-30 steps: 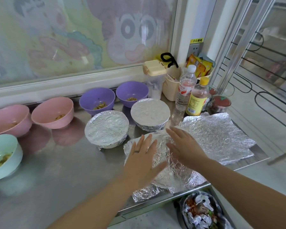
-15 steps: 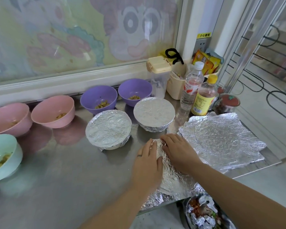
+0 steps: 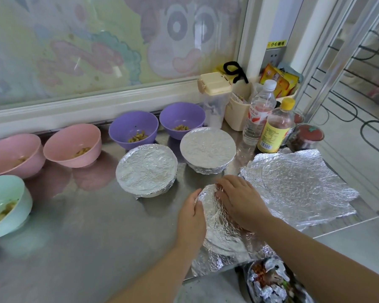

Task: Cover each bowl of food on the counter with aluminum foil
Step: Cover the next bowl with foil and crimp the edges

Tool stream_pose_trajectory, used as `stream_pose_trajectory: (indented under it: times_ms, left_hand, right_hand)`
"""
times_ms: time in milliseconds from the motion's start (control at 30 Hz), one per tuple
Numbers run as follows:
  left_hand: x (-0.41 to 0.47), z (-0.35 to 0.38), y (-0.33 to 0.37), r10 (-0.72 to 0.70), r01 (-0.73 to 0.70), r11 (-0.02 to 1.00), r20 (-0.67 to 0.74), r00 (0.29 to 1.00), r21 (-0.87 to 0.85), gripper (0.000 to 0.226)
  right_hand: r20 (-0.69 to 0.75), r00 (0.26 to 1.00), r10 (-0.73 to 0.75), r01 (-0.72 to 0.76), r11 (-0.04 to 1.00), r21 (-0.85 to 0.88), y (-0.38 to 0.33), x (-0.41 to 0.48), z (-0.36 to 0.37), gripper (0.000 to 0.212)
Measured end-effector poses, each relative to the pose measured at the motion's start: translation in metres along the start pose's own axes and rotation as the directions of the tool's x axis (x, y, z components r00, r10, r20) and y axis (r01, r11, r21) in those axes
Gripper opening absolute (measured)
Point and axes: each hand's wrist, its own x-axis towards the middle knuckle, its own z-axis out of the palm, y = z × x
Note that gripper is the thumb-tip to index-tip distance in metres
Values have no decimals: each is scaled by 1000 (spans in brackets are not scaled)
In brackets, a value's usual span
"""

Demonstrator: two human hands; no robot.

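A bowl draped in an aluminum foil sheet (image 3: 219, 228) sits at the counter's front edge. My left hand (image 3: 192, 217) curls round its left side and presses the foil down over the rim. My right hand (image 3: 239, 200) lies on top of it, fingers bent over the far edge of the foil. Two foil-covered bowls (image 3: 146, 170) (image 3: 207, 147) stand just behind. Uncovered bowls with food line the back and left: two purple bowls (image 3: 133, 129) (image 3: 182, 119), two pink bowls (image 3: 73, 143) (image 3: 11, 154) and a mint bowl (image 3: 4, 202).
Loose foil sheets (image 3: 300, 186) lie stacked at the right end of the steel counter (image 3: 85, 226). Bottles (image 3: 276, 127) (image 3: 258, 112), jars and a beige container (image 3: 214, 99) crowd the back right corner. A bin with foil scraps (image 3: 271, 283) sits below the front edge.
Both hands moved from lying flat on the foil sheet to wrapping it down round the bowl; the foil's left and far sides are now folded over the rim.
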Motion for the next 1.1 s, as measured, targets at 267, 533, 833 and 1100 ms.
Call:
stream_pose_trajectory:
  times_ms: [267, 533, 833, 1100]
  left_hand:
    - [31, -9, 17, 393, -498, 663, 305, 867, 559, 42]
    - [27, -7, 18, 294, -538, 527, 453, 842, 658, 47]
    - [1, -5, 6, 239, -278, 685, 153, 959, 673, 45]
    - [-24, -16, 28, -34, 20, 881, 21, 999, 473, 59]
  right_hand:
    - [71, 957, 282, -283, 959, 0, -11, -51, -12, 76]
    - [31, 911, 412, -396, 848, 353, 4, -64, 8, 67]
    - [73, 888, 454, -393, 666, 633, 12, -37, 6, 38]
    - [-160, 918, 364, -273, 870, 411, -2, -1, -35, 33]
